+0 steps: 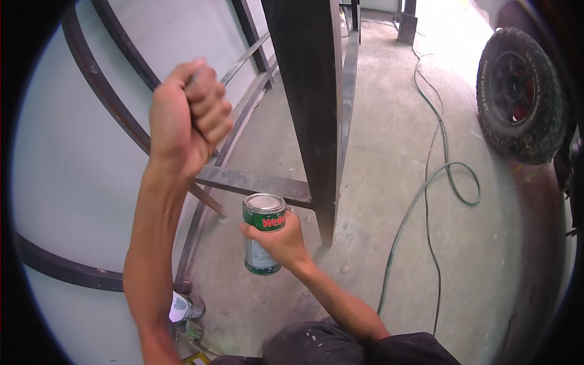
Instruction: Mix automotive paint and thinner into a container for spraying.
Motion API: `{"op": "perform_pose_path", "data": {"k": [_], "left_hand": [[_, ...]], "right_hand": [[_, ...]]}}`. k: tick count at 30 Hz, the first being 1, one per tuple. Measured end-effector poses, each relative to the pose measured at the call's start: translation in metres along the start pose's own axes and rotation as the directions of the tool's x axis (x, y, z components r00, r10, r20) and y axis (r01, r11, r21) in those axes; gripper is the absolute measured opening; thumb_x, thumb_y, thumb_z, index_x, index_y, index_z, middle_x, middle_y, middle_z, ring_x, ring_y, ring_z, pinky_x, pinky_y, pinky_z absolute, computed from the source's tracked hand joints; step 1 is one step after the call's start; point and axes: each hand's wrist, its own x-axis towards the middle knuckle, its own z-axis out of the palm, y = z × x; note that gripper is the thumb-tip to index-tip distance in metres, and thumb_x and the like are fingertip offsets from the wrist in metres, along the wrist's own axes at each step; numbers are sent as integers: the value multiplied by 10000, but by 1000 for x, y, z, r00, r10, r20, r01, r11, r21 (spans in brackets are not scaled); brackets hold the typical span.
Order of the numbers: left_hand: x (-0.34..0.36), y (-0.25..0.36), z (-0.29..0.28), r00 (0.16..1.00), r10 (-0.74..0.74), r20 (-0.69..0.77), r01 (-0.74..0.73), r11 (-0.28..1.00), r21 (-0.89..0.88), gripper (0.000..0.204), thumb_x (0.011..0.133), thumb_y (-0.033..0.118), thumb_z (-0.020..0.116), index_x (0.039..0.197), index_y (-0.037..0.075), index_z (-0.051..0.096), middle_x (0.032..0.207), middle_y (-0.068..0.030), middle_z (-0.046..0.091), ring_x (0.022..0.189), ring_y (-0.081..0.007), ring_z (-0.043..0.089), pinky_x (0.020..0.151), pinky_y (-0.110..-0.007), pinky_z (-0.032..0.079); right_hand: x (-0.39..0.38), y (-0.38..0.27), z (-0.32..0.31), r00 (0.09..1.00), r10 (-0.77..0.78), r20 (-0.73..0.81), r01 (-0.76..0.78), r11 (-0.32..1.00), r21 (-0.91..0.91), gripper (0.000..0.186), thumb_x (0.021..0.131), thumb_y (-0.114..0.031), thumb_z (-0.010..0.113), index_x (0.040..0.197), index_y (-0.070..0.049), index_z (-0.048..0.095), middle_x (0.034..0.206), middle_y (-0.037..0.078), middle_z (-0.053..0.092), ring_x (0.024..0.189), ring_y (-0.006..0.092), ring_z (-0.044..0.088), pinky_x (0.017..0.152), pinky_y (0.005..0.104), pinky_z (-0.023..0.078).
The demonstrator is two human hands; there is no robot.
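Observation:
My right hand (285, 240) is wrapped round a small metal can (259, 255) with a green and white label. The can stands nearly upright in the air above the concrete floor, and its round silver lid (265, 201) faces up, looking closed. Raised higher and to the left, my left hand (191, 118) is closed in a fist, apart from the can. Its curled fingers hide whatever may be inside them.
A thick dark steel post (307, 103) rises just beyond the can, joined to a low crossbar (255, 184). Curved dark ribs line the pale wall (73, 182) on the left. Several containers (193, 307) stand at lower left. Hoses (446, 143) cross the floor, and a vehicle wheel (514, 91) is at right.

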Motion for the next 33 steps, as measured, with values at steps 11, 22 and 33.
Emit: {"op": "perform_pose_path", "data": {"k": [11, 22, 33], "left_hand": [[-57, -24, 1, 993, 83, -82, -32, 871, 490, 587, 1130, 409, 456, 632, 182, 242, 568, 82, 188, 445, -45, 149, 404, -265, 125], [-60, -75, -32, 988, 142, -56, -47, 632, 774, 583, 1121, 388, 526, 617, 108, 440, 556, 60, 405, 461, -31, 376, 431, -247, 298], [-82, -120, -38, 941, 337, -29, -113, 395, 912, 346, 1037, 334, 629, 977, -5, 596, 959, -100, 594, 851, -166, 593, 720, -317, 464]], "right_hand": [[4, 27, -2, 973, -221, -71, 210, 968, -139, 423, 723, -161, 902, 1058, 12, 711, 967, 86, 764, 883, 154, 720, 851, 323, 579], [2, 11, 1, 988, -143, -55, 134, 981, -142, 511, 708, -236, 899, 1101, 25, 703, 968, 138, 782, 882, 207, 763, 829, 358, 594], [5, 28, 17, 975, -153, -163, 158, 987, 19, 578, 706, -256, 948, 1132, 26, 679, 1025, 154, 771, 917, 225, 752, 828, 368, 589]]}}
